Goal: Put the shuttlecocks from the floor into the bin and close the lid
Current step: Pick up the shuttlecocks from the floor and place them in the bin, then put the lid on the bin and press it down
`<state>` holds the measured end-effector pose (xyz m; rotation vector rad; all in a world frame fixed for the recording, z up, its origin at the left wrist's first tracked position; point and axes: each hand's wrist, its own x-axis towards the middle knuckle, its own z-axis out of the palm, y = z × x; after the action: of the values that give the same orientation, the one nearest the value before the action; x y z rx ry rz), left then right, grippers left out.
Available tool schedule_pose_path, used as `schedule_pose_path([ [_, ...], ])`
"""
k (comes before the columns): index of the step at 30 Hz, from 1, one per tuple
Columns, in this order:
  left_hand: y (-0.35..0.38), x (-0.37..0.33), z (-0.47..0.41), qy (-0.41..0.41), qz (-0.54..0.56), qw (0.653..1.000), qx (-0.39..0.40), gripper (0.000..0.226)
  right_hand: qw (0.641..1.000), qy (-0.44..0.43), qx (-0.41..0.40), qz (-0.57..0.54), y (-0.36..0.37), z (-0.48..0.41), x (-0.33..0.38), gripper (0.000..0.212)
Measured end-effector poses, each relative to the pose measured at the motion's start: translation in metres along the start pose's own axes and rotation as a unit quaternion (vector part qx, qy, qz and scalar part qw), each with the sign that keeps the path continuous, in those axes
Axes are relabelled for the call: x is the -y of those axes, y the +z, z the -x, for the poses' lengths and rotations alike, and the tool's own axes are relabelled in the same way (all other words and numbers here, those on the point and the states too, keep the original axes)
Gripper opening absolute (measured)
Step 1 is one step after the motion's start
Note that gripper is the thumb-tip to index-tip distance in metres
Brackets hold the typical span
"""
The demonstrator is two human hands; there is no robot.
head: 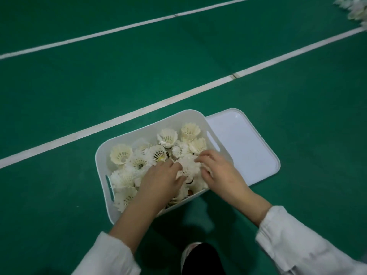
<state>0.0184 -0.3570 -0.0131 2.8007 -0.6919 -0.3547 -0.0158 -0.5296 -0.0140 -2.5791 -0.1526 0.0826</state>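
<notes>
A white plastic bin (139, 133) sits on the green court floor, filled with several white and cream shuttlecocks (158, 153). Both my hands are inside the bin over its near right part. My left hand (160, 179) and my right hand (216, 169) curl their fingers round a bunch of white feather shuttlecocks (188, 165) between them. The white lid (244, 147) lies flat on the floor, touching the bin's right side. More shuttlecocks (353, 8) lie on the floor at the far top right corner.
White court lines (178, 98) cross the green floor diagonally beyond the bin. My shoe (190, 255) and dark trouser leg show at the bottom edge, just in front of the bin.
</notes>
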Motion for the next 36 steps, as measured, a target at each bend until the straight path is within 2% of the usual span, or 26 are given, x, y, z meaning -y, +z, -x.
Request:
schedule_pose_path([
  [3,-0.02,-0.03,0.005,0.056,0.033,0.988,-0.143,0.025,0.994,0.07,-0.085,-0.024,-0.02,0.024,-0.043,0.02],
  [5,-0.017,-0.063,-0.001,0.128,0.059,0.976,-0.164,0.025,0.99,0.13,-0.058,0.015,-0.019,0.039,-0.079,0.021],
  [7,0.002,-0.098,-0.01,0.191,0.057,0.972,-0.124,0.022,0.984,0.165,0.007,0.07,-0.005,0.05,-0.112,0.025],
  [10,0.049,-0.136,-0.026,0.242,0.02,0.97,-0.005,0.016,0.969,0.192,0.07,0.136,0.017,0.056,-0.144,0.026],
  [14,0.107,-0.142,-0.041,0.177,-0.017,0.974,0.141,0.029,0.954,0.18,0.14,0.195,0.047,0.056,-0.169,0.029],
  [16,0.127,-0.139,-0.049,0.146,-0.033,0.975,0.167,0.026,0.951,0.163,0.159,0.209,0.056,0.057,-0.18,0.033],
  [19,0.145,-0.133,-0.059,0.112,-0.062,0.967,0.222,0.024,0.963,0.124,0.107,0.215,0.061,0.055,-0.197,0.032],
  [22,0.151,-0.131,-0.067,0.109,-0.08,0.966,0.219,0.03,0.968,0.105,0.129,0.186,0.06,0.056,-0.203,0.022],
  [26,0.149,-0.139,-0.073,0.129,-0.109,0.97,0.172,0.039,0.979,0.02,0.033,0.203,0.051,0.076,-0.2,0.029],
  [29,0.139,-0.156,-0.07,0.162,-0.148,0.974,0.062,0.031,0.973,-0.034,-0.045,0.224,0.029,0.087,-0.187,0.028],
  [31,0.123,-0.168,-0.071,0.201,-0.167,0.965,0.001,0.021,0.97,-0.042,-0.109,0.214,0.006,0.089,-0.181,0.028],
  [32,0.113,-0.173,-0.074,0.217,-0.168,0.961,-0.029,0.013,0.968,-0.039,-0.146,0.2,-0.004,0.087,-0.179,0.027],
  [33,0.1,-0.175,-0.076,0.218,-0.159,0.961,-0.062,0.014,0.969,-0.029,-0.178,0.168,-0.014,0.084,-0.176,0.027],
  [36,0.059,-0.169,-0.08,0.186,-0.094,0.965,-0.158,0.036,0.969,0.014,-0.248,-0.009,-0.039,0.067,-0.146,0.03],
])
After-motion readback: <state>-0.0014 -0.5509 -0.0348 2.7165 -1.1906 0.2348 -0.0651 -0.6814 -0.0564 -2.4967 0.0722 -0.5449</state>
